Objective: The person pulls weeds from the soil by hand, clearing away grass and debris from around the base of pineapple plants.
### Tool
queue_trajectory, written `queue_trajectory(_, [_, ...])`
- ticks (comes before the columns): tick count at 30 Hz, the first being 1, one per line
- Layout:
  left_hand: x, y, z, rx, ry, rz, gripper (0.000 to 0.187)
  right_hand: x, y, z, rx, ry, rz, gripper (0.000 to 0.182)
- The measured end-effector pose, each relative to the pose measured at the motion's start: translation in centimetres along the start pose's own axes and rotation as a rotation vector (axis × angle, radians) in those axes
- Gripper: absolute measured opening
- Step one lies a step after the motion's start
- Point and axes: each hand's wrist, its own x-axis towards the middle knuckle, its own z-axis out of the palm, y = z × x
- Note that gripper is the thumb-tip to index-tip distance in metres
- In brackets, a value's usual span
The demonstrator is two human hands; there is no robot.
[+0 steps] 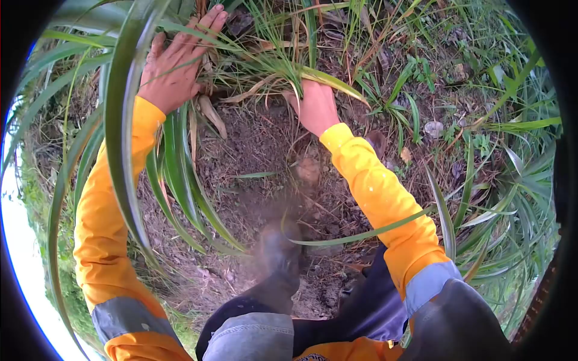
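Note:
My left hand lies with fingers stretched out against the base of a plant with long strap-shaped leaves. Dirt marks its back and fingers. My right hand is closed low down around a tuft of thin green grass, close to the soil. Its fingertips are hidden among the blades. A yellowing leaf crosses just above that hand. Dry brown leaves hang between the two hands.
Bare brown soil with twigs and litter lies below my hands. One long leaf arches in front of my left forearm, another across my right. More strap-leaved plants stand at right. A muddy boot is below.

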Motion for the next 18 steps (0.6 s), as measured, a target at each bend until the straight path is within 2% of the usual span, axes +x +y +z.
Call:
queue_trajectory(1, [-0.2, 0.0, 0.1, 0.002, -0.017, 0.005, 0.135, 1.0, 0.1, 1.0, -0.008, 0.013, 0.049, 0.039])
queue_trajectory(3, [-0.4, -0.5, -0.1, 0.017, -0.052, 0.019, 0.135, 2.4, 0.9, 2.8, -0.075, 0.147, -0.079, 0.035])
queue_trajectory(7, [-0.6, -1.2, 0.5, -0.025, 0.060, 0.023, 0.127, 4.4, -0.3, 5.2, -0.123, 0.430, -0.202, 0.031])
queue_trajectory(8, [-0.6, -1.3, 0.7, -0.022, 0.049, 0.024, 0.120, 4.9, -0.4, 6.1, -0.078, 0.382, -0.154, 0.029])
queue_trajectory(11, [0.2, -0.8, -1.2, -0.024, -0.257, -0.053, 0.122, 3.9, -1.5, 6.2, 0.055, 0.326, 0.019, 0.025])
queue_trajectory(12, [0.4, -0.3, -2.2, 0.013, -0.255, -0.066, 0.122, 4.0, -1.2, 6.2, 0.114, 0.311, -0.048, 0.022])
queue_trajectory(15, [0.0, -0.8, -1.1, 0.069, -0.213, -0.047, 0.120, 3.1, -1.3, 3.8, 0.137, 0.023, 0.178, 0.021])
queue_trajectory(16, [-0.3, -1.2, -0.6, 0.017, -0.134, -0.004, 0.116, 3.0, -0.4, 3.9, 0.120, 0.105, 0.047, 0.021])
queue_trajectory(18, [-0.2, -1.4, -0.4, 0.013, -0.120, -0.005, 0.111, 0.6, -1.7, 2.4, 0.035, 0.082, 0.071, 0.023])
